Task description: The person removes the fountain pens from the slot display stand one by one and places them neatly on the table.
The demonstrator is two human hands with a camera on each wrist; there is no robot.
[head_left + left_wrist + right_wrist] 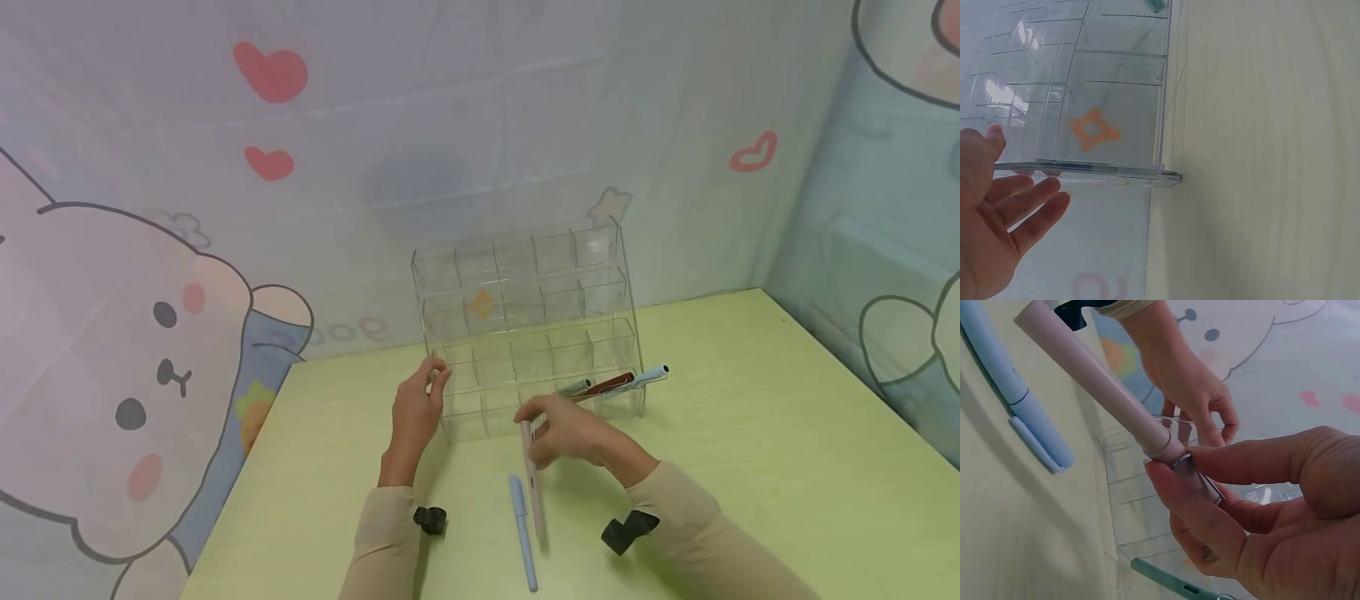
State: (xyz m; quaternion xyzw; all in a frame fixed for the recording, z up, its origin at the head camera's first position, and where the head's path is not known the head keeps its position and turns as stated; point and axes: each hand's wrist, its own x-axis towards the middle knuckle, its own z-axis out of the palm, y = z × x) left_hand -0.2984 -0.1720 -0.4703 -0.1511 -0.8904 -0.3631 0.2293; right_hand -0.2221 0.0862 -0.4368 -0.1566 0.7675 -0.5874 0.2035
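Two bare hands are at a pale yellow-green table [750,400]. From where I stand, I see the right hand [570,433] pinching a pink pen [534,492] near its clip end, between thumb and fingers. That pen is in front of the clear rack [528,332], and its other end points to the table's front edge. Just beside it, a blue pen [522,533] lies on the table, closer to the front edge than to the back one.

The left hand [415,412] holds the rack's left side, thumb on one face and fingers on the other. The rack stands by the table's back edge, with four rows of little boxes. Three more pens lean in its bottom row, near the right end: a green pen [577,387], a dark red pen [611,383] and a light blue pen [651,377] that pokes out past the right side. I can't tell which box each one is in. Behind it all hangs a cloth [660,167] with hearts.
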